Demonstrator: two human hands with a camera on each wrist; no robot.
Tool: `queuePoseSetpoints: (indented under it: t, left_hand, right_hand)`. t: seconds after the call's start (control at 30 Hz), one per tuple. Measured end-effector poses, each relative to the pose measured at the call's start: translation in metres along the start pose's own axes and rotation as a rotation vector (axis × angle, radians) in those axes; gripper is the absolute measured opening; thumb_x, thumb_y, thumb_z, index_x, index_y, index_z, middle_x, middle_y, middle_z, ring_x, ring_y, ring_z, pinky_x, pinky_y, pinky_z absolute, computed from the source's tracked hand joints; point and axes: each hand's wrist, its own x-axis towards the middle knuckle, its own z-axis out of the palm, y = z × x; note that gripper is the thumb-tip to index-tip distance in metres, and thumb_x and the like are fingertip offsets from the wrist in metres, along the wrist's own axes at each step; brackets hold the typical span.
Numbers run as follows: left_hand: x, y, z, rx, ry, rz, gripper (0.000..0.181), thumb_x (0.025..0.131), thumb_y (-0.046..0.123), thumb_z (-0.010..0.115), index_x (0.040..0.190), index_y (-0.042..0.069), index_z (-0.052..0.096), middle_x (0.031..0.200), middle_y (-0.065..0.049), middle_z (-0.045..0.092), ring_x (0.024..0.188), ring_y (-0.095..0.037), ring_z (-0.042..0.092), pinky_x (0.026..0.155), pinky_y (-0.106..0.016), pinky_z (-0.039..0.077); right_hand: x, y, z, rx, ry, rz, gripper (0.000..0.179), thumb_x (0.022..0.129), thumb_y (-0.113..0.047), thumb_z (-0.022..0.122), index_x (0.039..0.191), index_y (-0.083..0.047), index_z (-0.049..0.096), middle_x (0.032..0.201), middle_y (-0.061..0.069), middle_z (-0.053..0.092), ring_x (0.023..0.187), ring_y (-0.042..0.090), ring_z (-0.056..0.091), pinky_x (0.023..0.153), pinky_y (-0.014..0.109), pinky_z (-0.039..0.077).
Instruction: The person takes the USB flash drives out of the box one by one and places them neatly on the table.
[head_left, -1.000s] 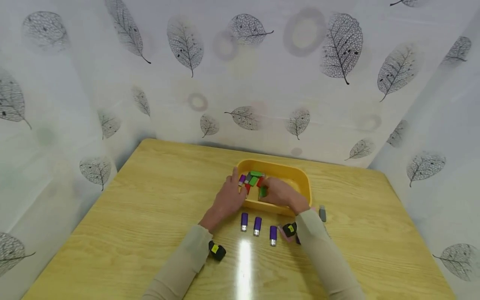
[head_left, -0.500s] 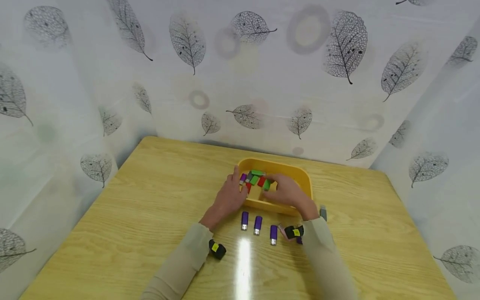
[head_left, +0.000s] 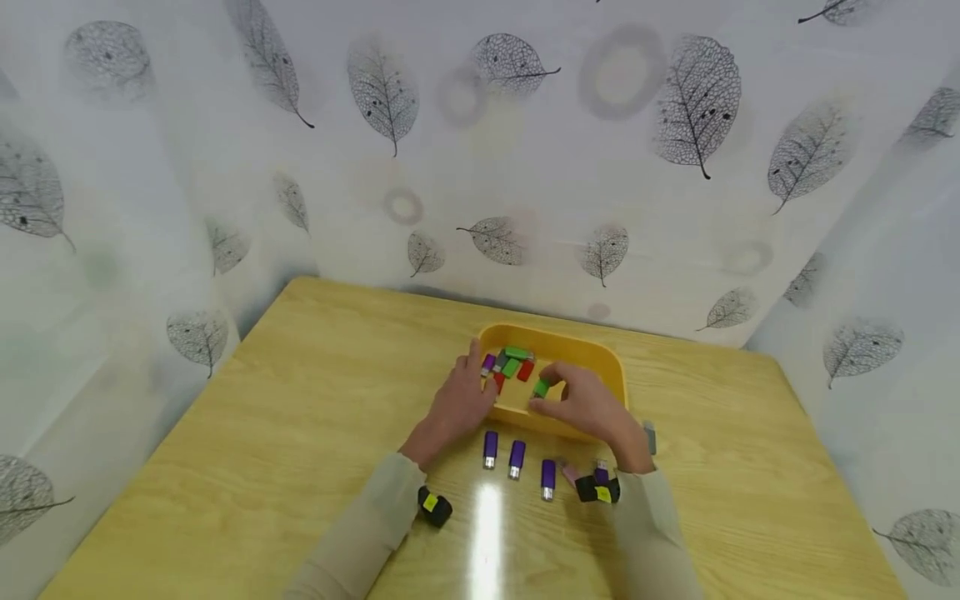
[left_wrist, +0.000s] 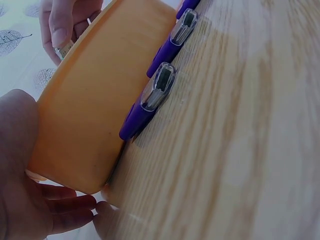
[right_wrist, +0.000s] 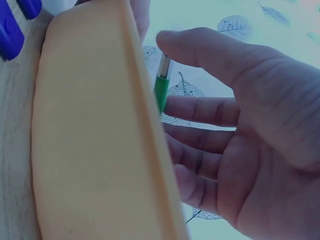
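At the left end of the yellow tray [head_left: 564, 343], the left hand [head_left: 459, 404] grips the wall, thumb over the rim and fingers round the outside. Just inside lie a purple stick [head_left: 488, 363], a red stick [head_left: 499, 382], a grey stick [head_left: 502, 360], two green sticks [head_left: 511, 368] and another red one, all at mixed angles. Nearer the person, three purple sticks [head_left: 517, 459] stand in a row on the bench [head_left: 337, 375], metal ends toward the person. Next, the right hand [head_left: 592, 404] pinches a green stick [head_left: 542, 387] between thumb and fingers, within the tray's walls; whether it touches the bottom, I cannot tell. By that wrist lie a pink stick [head_left: 570, 474] and a fourth purple one, turned the other way; farther right, another grey stick [head_left: 649, 438]. The work looks partway along: the purple row is laid out, the tray's mixed sticks are not.
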Motion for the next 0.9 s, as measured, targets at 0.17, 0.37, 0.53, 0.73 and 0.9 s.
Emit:
queuePoseSetpoints:
  t: [0.17, 0.37, 0.53, 0.73, 0.9]
  left_hand:
    - [0.001, 0.002, -0.001, -0.013, -0.016, -0.001, 0.077, 0.1, 0.03, 0.047, 0.16, 0.009, 0.004, 0.148, -0.025, 0.038, 0.114, -0.033, 0.055, 0.097, -0.05, 0.05]
    - [0.0, 0.002, 0.001, -0.012, -0.011, -0.003, 0.077, 0.1, 0.03, 0.047, 0.16, 0.009, 0.004, 0.148, -0.025, 0.038, 0.113, -0.032, 0.055, 0.096, -0.049, 0.05]
    - [0.0, 0.003, 0.001, -0.017, -0.011, -0.003, 0.077, 0.1, 0.031, 0.047, 0.16, 0.009, 0.004, 0.148, -0.025, 0.038, 0.112, -0.033, 0.055, 0.096, -0.049, 0.05]
    - [0.0, 0.002, 0.001, -0.009, -0.023, -0.017, 0.077, 0.1, 0.03, 0.047, 0.16, 0.009, 0.003, 0.149, -0.024, 0.037, 0.12, -0.034, 0.053, 0.1, -0.05, 0.048]
    - [0.003, 0.001, -0.001, 0.007, -0.018, -0.022, 0.077, 0.101, 0.031, 0.047, 0.16, 0.009, 0.003, 0.149, -0.023, 0.037, 0.121, -0.033, 0.052, 0.102, -0.049, 0.046]
  right_hand:
    - [-0.006, -0.007, -0.004, -0.021, -0.032, -0.016, 0.043, 0.086, -0.034, 0.077, 0.117, -0.007, 0.066, 0.11, 0.003, 0.067, 0.085, 0.019, 0.057, 0.078, 0.033, 0.051]
    - [-0.011, -0.014, -0.004, -0.055, -0.087, -0.08, 0.036, 0.085, -0.03, 0.077, 0.111, -0.008, 0.067, 0.106, 0.002, 0.067, 0.092, 0.026, 0.061, 0.083, 0.038, 0.053]
    - [-0.014, -0.016, -0.002, -0.107, -0.088, -0.101, 0.033, 0.085, -0.027, 0.078, 0.109, -0.008, 0.066, 0.104, 0.0, 0.067, 0.095, 0.025, 0.063, 0.085, 0.039, 0.053]
    - [-0.017, -0.024, 0.002, -0.144, -0.094, -0.106, 0.035, 0.084, -0.026, 0.078, 0.111, -0.006, 0.067, 0.104, 0.001, 0.067, 0.092, 0.022, 0.062, 0.084, 0.038, 0.053]
    - [-0.019, -0.036, 0.004, -0.178, -0.111, -0.126, 0.041, 0.085, -0.032, 0.077, 0.115, -0.006, 0.066, 0.107, 0.002, 0.066, 0.096, 0.023, 0.062, 0.086, 0.039, 0.053]
